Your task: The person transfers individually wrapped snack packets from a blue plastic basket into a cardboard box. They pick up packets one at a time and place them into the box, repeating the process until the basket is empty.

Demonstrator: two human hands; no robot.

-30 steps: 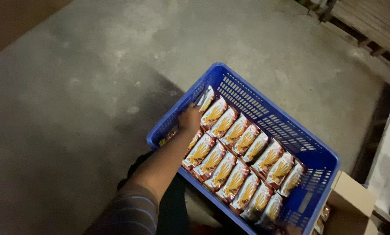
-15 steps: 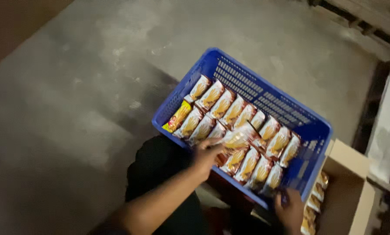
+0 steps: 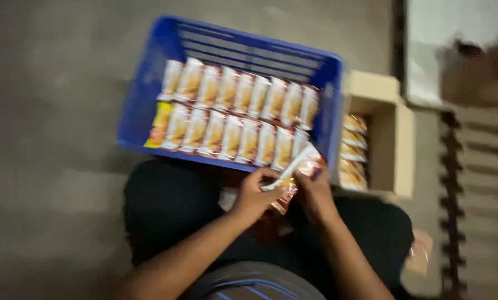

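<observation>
Both hands meet over the lap at the near rim of the blue slatted plastic crate (image 3: 149, 72). Left hand (image 3: 254, 194) and right hand (image 3: 314, 194) hold one orange-and-white foil snack packet (image 3: 296, 169) between them — fingers closed on its ends; motion blur hides the exact grip. The crate already carries two near-full rows of like packets (image 3: 235, 114), with room for little more at the near right corner. Open cardboard carton (image 3: 385, 133) just right of the crate shows several packets inside — stock left to move, by my judgement.
</observation>
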